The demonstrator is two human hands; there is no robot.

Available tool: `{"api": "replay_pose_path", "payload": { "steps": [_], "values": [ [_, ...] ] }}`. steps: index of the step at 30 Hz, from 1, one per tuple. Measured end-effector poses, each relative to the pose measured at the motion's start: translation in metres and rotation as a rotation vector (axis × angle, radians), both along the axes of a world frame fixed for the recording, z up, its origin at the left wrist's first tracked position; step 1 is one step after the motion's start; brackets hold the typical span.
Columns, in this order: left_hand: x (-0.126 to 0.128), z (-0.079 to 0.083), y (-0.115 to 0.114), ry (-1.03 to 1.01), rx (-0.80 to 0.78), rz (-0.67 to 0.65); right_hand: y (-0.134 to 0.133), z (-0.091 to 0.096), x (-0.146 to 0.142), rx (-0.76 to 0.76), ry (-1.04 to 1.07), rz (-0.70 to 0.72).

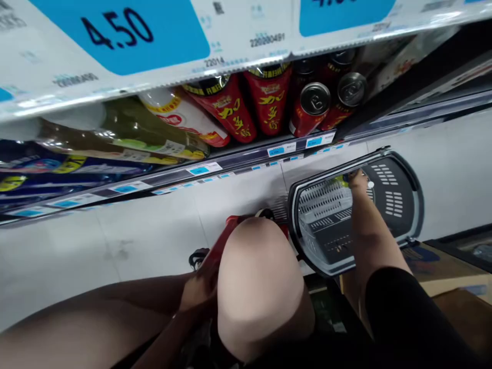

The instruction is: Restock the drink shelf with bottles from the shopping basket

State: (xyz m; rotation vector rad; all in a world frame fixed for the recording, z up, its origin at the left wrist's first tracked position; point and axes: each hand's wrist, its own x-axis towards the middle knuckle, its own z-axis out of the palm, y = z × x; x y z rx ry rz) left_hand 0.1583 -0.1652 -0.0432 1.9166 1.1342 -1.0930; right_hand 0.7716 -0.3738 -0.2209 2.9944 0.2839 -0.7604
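Note:
My right hand (358,182) reaches down into a dark shopping basket (415,189) with slotted sides, which stands on the floor to my right. Its fingers are curled; what they hold, if anything, is too small to make out. A small yellow-green thing (341,179) shows just beside the fingertips. My left hand (198,293) is low between my legs, in shadow beside my bent knee (263,277). It lies against a red object (220,246) whose kind I cannot tell, and its fingers are mostly hidden.
Close in front is a shelf edge with price labels (126,31). Below it stand red cans (311,105), red-and-yellow packages (269,100) and bottles (146,133) on a low shelf. Cardboard boxes (446,266) are at the right, near my arm. Pale floor tiles (154,230) lie beneath.

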Motion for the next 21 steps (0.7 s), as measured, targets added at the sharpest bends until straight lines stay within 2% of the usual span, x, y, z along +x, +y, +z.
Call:
{"api": "replay_pose_path", "payload": {
  "steps": [2, 6, 9, 11, 13, 15, 18, 21],
  "values": [
    [0.0, 0.0, -0.001, -0.019, 0.01, 0.001, 0.002, -0.004, -0.036, -0.08, 0.028, -0.055],
    [0.005, 0.003, 0.0, -0.052, 0.011, 0.002, -0.004, -0.004, -0.135, -0.134, 0.087, -0.063],
    [0.009, 0.005, 0.0, -0.102, 0.023, 0.024, -0.027, 0.004, -0.201, -0.136, 0.173, -0.016],
    [0.012, 0.006, -0.001, -0.124, 0.035, 0.024, -0.045, 0.013, -0.231, -0.133, 0.244, 0.02],
    [0.015, 0.009, -0.002, -0.142, 0.045, -0.011, -0.058, 0.023, -0.246, -0.135, 0.308, 0.057],
    [0.016, 0.011, -0.004, -0.151, 0.049, -0.06, -0.061, 0.033, -0.251, -0.139, 0.353, 0.096],
    [0.016, 0.015, -0.007, -0.183, 0.105, -0.054, -0.046, 0.05, -0.244, -0.143, 0.379, 0.171],
    [0.014, 0.018, -0.012, -0.261, 0.173, -0.017, -0.027, 0.082, -0.236, -0.125, 0.34, 0.258]
  ]
}}
